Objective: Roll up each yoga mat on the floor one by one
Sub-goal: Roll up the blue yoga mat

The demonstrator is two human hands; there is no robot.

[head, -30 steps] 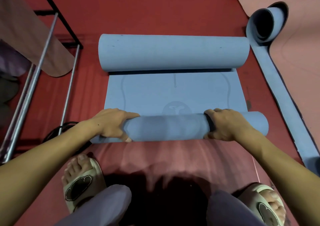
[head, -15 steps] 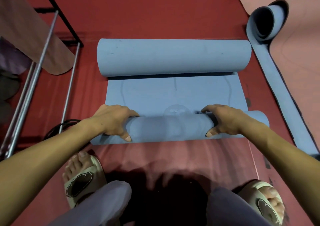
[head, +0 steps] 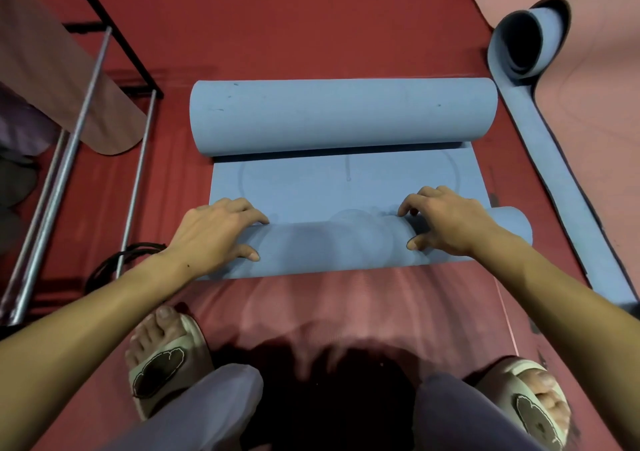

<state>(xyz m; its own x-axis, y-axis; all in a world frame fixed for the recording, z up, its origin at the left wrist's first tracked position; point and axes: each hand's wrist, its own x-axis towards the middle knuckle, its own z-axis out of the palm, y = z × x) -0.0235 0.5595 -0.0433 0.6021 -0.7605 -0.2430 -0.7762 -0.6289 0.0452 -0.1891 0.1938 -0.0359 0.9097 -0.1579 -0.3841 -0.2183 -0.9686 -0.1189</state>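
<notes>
The blue yoga mat (head: 346, 191) lies on the red floor (head: 294, 28), rolled from both ends: a thick roll (head: 343, 115) at its far end and a thinner near roll (head: 332, 243), with a flat strip between. The left hand (head: 214, 232) lies over the near roll's left part, fingers spread and curved, thumb on the near side. The right hand (head: 446, 222) does likewise on its right part. Right of the mat lies a second blue mat (head: 540, 111), partly rolled, on a pink mat (head: 595, 97); left of it stands a metal rack (head: 65, 160)
</notes>
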